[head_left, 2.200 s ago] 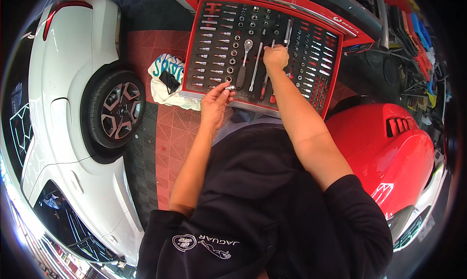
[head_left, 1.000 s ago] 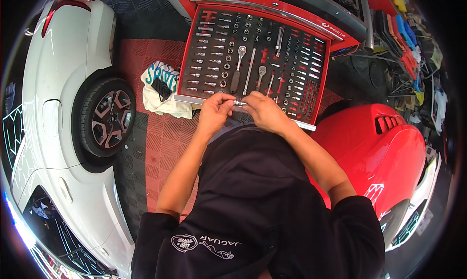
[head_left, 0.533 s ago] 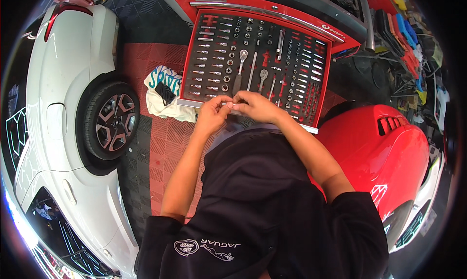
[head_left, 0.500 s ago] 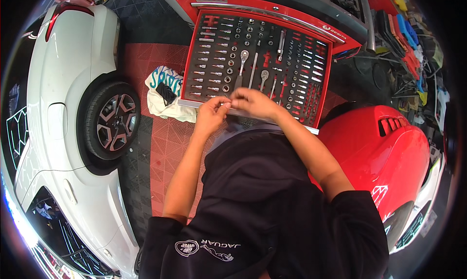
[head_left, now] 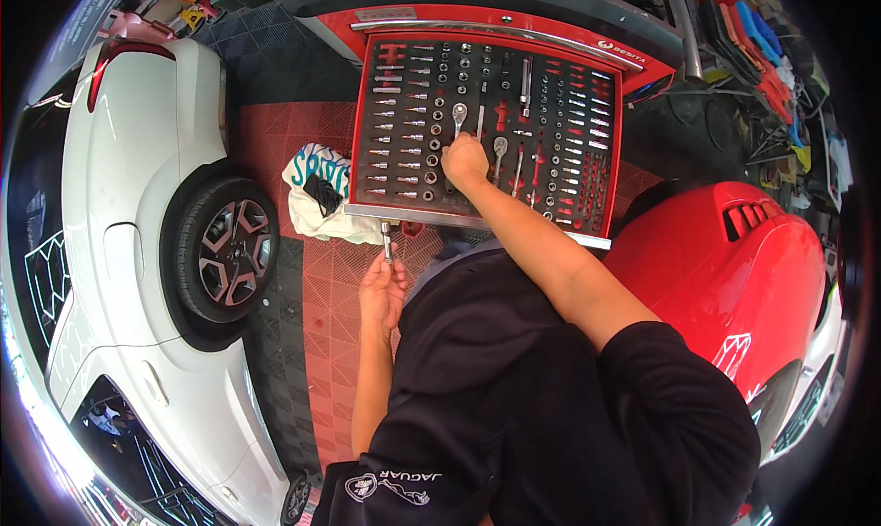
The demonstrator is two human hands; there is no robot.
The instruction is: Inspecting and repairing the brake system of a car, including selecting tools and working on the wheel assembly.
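Note:
Below the front edge of the drawer [head_left: 408, 212], my left hand [head_left: 382, 292] holds a slim chrome socket [head_left: 387, 241] upright in its fingertips; its exact type is too small to tell. My right hand [head_left: 464, 162] reaches into the drawer, its fingers closed around the handle of a large ratchet wrench [head_left: 460, 111]. The ratchet's round chrome head points away from me and lies in the dark foam, while my hand covers most of the handle. A smaller ratchet [head_left: 500, 146] rests in its slot just right of my hand.
Rows of sockets [head_left: 385, 139] and bits fill the foam. A red tool cabinet [head_left: 551, 44] stands behind. Left of the drawer hangs a white cloth [head_left: 307, 216] with a black item on it. A white car [head_left: 119, 251] is at left, a red car body [head_left: 725, 260] at right.
My hands were together at the drawer's front edge. The left has moved down and toward me with the chrome socket; the right has moved forward into the drawer and gripped the ratchet wrench.

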